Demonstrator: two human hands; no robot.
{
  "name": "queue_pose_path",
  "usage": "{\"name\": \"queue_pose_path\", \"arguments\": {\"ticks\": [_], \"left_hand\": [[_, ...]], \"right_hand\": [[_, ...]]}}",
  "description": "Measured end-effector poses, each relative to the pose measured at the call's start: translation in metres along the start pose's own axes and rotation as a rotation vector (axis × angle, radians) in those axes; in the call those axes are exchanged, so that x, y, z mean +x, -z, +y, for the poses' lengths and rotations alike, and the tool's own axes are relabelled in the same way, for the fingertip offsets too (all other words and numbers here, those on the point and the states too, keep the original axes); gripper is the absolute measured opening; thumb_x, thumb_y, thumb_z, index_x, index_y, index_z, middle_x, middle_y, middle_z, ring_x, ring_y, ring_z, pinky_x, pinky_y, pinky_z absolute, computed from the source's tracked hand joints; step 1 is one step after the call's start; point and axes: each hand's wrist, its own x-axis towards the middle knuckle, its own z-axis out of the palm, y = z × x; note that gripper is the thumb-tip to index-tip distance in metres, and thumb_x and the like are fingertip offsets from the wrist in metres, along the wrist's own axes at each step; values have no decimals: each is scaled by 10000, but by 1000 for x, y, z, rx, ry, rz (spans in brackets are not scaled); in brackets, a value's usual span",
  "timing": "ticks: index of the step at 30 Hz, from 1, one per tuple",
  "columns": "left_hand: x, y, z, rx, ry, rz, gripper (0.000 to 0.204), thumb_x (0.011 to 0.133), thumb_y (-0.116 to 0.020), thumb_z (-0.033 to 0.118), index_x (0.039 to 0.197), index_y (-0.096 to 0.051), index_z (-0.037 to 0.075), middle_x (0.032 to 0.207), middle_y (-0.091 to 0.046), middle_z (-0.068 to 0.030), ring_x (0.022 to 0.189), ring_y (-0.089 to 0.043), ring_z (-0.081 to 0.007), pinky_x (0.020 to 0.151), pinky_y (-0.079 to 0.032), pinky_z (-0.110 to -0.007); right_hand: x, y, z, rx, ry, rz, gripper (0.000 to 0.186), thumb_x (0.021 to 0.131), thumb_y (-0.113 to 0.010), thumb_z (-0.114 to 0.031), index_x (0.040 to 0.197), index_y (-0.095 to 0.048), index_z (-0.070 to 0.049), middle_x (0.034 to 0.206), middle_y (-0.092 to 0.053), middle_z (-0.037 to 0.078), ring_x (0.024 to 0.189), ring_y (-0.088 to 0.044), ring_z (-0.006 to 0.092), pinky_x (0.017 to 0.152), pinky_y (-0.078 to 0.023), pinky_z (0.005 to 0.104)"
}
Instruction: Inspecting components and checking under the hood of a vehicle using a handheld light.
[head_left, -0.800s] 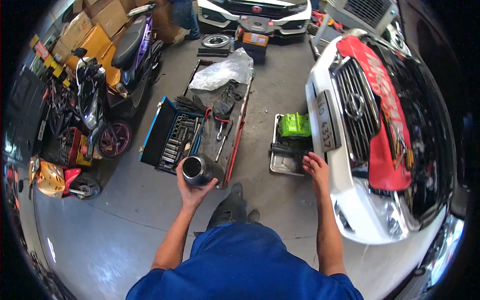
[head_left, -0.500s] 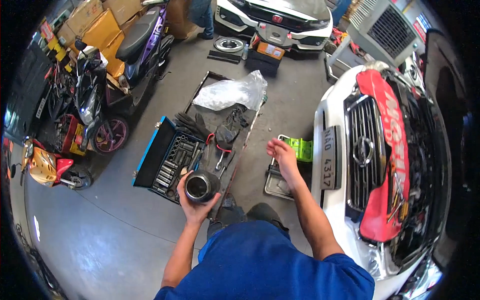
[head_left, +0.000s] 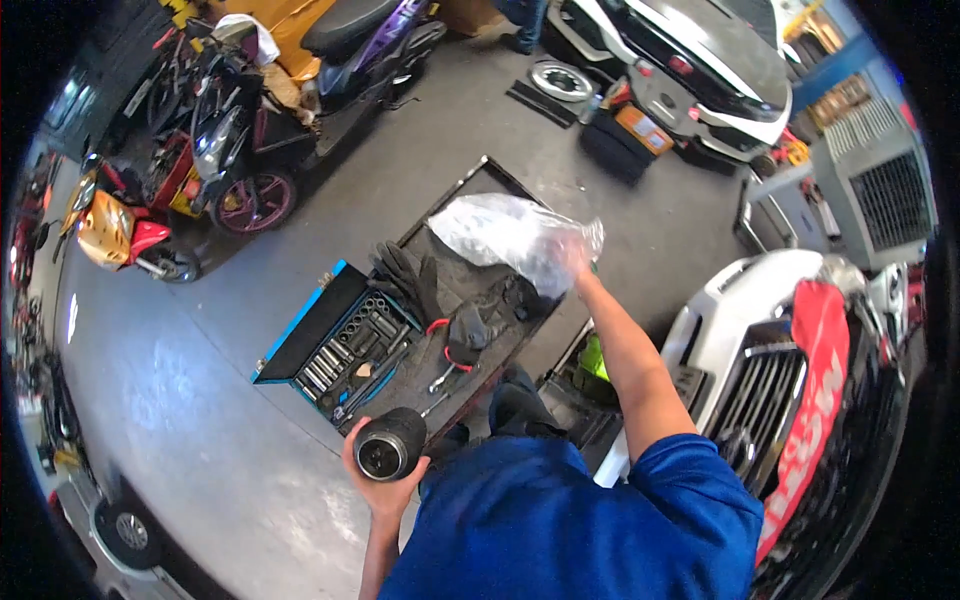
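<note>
My left hand (head_left: 383, 495) is wrapped round a black open-ended cylinder (head_left: 402, 430), tumbler-like in shape, with its round end facing up at me. At the far right part of a low dark tray (head_left: 487, 170), my right hand (head_left: 572, 250) reaches over a clear plastic bag (head_left: 485, 232). Motion smears its fingers, so whether they grip the plastic is unclear. Left of the tray's near end, a blue-edged socket set case (head_left: 318, 320) lies open with rows of sockets. Black gloves (head_left: 410, 278) and red-handled pliers (head_left: 447, 352) lie between the case and the bag.
On my right stands a white car (head_left: 720, 300) with a red cover (head_left: 822, 370) over its front. A green item (head_left: 592, 358) sits below my right forearm. Scooters (head_left: 255, 200) stand at the far left, another car (head_left: 690, 80) and a wheel cover (head_left: 562, 82) at the back.
My right hand has moved forward from beside the green item to the plastic bag. My left hand still holds the cylinder, now lower in the picture. The whole view has turned.
</note>
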Motion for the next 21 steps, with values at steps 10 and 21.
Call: {"name": "queue_pose_path", "arguments": {"ticks": [10, 21], "left_hand": [[44, -112, 36, 61, 61, 62, 1083, 548, -960, 117, 1417, -317, 58, 1404, -471, -167, 1290, -493, -297, 1105, -408, -436], [148, -201, 18, -142, 84, 137, 933, 567, -939, 116, 1358, -446, 64, 1327, -544, -103, 1208, -558, -232, 1046, -454, -364]], "right_hand": [[38, 29, -72, -74, 211, -92, 361, 808, -638, -198, 1102, -611, 10, 1121, -618, 228, 1094, -576, 436, 965, -452, 490], [8, 41, -44, 506, 321, -125, 259, 904, -579, -59, 1118, -723, -87, 1083, -710, 154, 1033, -668, 337, 931, -520, 395]]}}
